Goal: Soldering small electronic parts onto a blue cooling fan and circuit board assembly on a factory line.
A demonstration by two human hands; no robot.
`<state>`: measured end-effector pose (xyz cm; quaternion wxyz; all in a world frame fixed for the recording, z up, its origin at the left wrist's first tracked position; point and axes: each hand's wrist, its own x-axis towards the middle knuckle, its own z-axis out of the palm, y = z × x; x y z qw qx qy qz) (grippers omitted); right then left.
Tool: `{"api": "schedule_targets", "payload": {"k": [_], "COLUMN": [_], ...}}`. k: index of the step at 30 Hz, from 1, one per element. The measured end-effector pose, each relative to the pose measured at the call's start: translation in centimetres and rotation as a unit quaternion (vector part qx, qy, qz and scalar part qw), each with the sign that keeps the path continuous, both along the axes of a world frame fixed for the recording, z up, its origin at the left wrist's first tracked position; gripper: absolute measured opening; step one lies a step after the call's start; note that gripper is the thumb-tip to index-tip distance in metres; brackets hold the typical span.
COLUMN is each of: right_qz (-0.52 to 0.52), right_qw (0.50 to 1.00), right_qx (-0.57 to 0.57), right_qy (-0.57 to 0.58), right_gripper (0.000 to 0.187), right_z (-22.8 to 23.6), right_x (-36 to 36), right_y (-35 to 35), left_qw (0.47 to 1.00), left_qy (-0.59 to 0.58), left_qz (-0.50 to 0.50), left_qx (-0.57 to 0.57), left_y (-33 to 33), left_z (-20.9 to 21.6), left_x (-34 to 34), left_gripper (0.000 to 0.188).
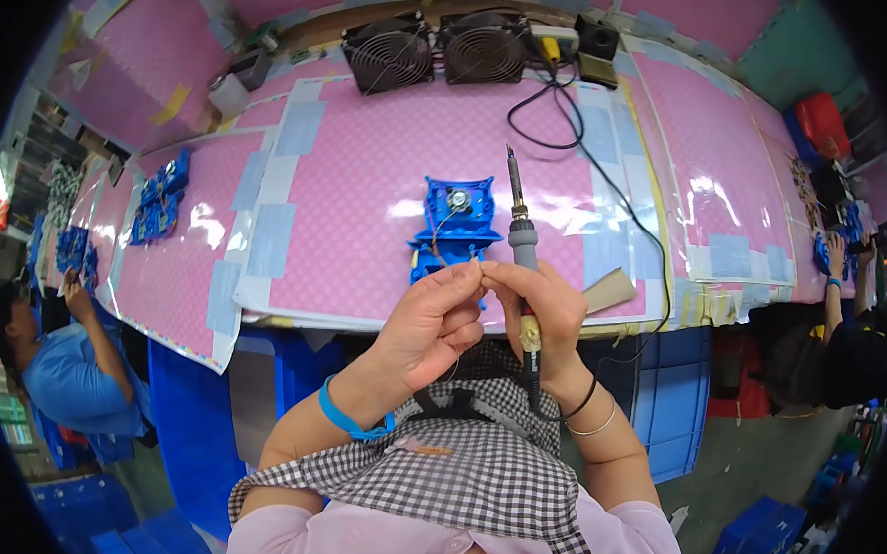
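Note:
My right hand is closed round a soldering iron, its grey grip and bare tip pointing away from me. The thumb and forefinger of that hand meet the pinched fingertips of my left hand. What lies between the fingertips is too small to make out, but a thin wire hangs below my left palm. Just beyond the hands lies a blue plastic housing, partly hidden by them. A round metal part sits in its far half, with thin leads running toward me.
Two black fans stand at the back edge of the pink-covered table. A black cable loops along the right. More blue housings lie at the left. Co-workers sit at both sides. Blue crates stand below the table edge.

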<state>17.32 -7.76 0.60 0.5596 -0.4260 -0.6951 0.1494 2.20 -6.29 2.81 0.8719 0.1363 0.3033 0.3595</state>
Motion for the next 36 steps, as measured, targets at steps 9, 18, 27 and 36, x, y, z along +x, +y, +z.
{"api": "schedule_targets", "payload": {"k": [9, 18, 27, 36], "right_qz": [-0.171, -0.339, -0.259, -0.136], "right_qw": [0.98, 0.929, 0.957, 0.985], "right_qx": [0.098, 0.107, 0.131, 0.014], "right_qy": [-0.011, -0.108, 0.023, 0.104], "right_gripper": [0.014, 0.021, 0.023, 0.019], "right_z": [-0.1, 0.2, 0.9, 1.9], "right_x": [6.3, 21.0, 15.7, 8.2], "right_y": [8.4, 27.2, 19.8, 2.3], "left_qw": [0.99, 0.622, 0.433, 0.332], "left_qy": [0.05, 0.583, 0.704, 0.805], "left_qz": [-0.01, 0.059, -0.135, -0.112], "left_qx": [0.135, 0.519, 0.547, 0.478], "left_y": [1.9, 3.0, 5.4, 7.9], "left_z": [1.4, 0.8, -0.6, -0.9], "left_x": [1.8, -1.2, 1.9, -7.0], "left_gripper": [0.036, 0.029, 0.042, 0.014]}}
